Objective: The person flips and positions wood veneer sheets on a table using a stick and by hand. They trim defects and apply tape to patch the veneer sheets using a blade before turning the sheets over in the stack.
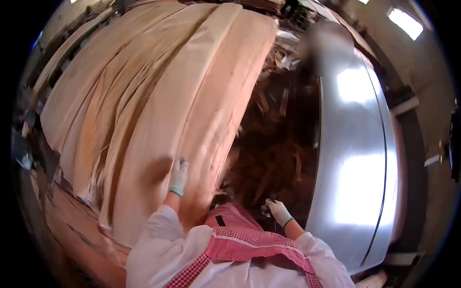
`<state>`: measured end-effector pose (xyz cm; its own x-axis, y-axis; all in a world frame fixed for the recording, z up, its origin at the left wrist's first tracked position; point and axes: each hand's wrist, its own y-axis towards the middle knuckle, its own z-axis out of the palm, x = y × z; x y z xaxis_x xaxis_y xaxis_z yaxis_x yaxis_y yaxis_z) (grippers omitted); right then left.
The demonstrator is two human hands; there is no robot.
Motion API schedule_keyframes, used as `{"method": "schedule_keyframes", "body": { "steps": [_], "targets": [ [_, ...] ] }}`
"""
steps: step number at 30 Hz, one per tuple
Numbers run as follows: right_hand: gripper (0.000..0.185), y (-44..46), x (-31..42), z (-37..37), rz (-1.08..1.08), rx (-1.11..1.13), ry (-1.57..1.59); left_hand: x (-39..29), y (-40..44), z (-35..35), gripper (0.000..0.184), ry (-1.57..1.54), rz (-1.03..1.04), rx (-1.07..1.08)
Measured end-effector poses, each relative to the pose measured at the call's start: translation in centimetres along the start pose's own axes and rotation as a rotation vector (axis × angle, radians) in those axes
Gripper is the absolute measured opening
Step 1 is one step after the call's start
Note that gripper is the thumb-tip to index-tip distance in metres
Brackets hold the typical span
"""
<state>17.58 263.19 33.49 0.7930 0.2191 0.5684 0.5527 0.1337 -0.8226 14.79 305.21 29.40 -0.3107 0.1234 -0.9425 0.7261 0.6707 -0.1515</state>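
My left hand, in a pale work glove with a green cuff, is over the stack of thin wood veneer sheets, close to the long edge of one sheet. Its fingers look drawn together with grey at the tips; what they hold, if anything, is unclear. Lower down, beside my apron, is my right hand in a similar glove. Those fingers are curled around something small and dark that I cannot make out. Wood scraps cover the dark floor beyond it.
To the right stands a long, shiny metal-topped table with a dark line along its length. A blurred person's head is at its far end. More wavy veneer sheets spread across the left. Scraps lie between stack and table.
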Motion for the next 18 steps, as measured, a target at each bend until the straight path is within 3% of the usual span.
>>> {"method": "schedule_keyframes", "body": {
  "steps": [4, 11, 12, 13, 15, 18],
  "targets": [
    [0.027, 4.8, 10.3, -4.9, -0.096, -0.092, -0.03, 3.6, 12.7, 8.2, 0.033, -0.832, -0.502, 0.09],
    [0.031, 15.0, 23.7, -9.5, -0.138, -0.042, -0.046, 0.9, 23.9, 11.2, 0.027, -1.553, -0.743, -0.485],
    [0.031, 16.8, 25.4, -9.9, -0.127, -0.015, -0.071, 0.6, 24.2, 11.1, 0.033, -1.54, -0.629, -0.546],
    [0.032, 18.9, 27.4, -10.3, -0.106, 0.005, -0.091, 0.3, 24.5, 11.0, 0.035, -1.602, -0.662, -0.545],
    [0.032, 23.0, 31.9, -11.1, -0.067, 0.045, -0.126, -0.3, 25.5, 12.1, 0.038, -1.638, -0.557, -0.708],
    [0.032, 30.3, 39.4, -12.2, -0.11, 0.124, -0.183, 0.8, 26.8, 12.8, 0.039, -1.554, -0.407, -0.768]
  ]
}}
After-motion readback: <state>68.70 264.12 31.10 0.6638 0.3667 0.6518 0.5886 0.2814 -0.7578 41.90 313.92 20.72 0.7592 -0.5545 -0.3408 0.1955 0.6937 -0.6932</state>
